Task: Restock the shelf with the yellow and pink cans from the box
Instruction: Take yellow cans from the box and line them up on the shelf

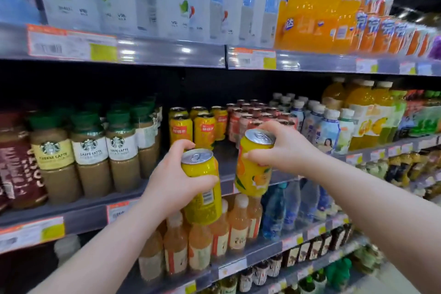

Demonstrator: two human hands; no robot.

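**Two yellow cans being held up at the mid shelf**

Left hand [174, 179] is gripping a barcode-side yellow metal drink can [199, 167] round its upper body, thumb lying across the front & fingers curling behind. The can is leaning slightly, just in front of the grey metal shelf [225, 153].

Right hand [286, 148] is gripping a fruit-print yellow metal drink can [253, 176] up near the rim. This one is tilting, w/ its bottom hanging below the shelf lip.

Both are showing silver pull-tab tops, tabs flat, so prob. unopened & full, i.e. weighing a fair bit for their size. Walls are looking thin: stiff enough, but likely denting if squeezed or knocked. The glossy skin is looking slippery. A mid-body wrap is seeming safer than a rim pinch.

Matching yellow cans on the shelf [191, 124] are standing further back, w/ pink cans [248, 118] just beside them on the right. The box isn't showing.
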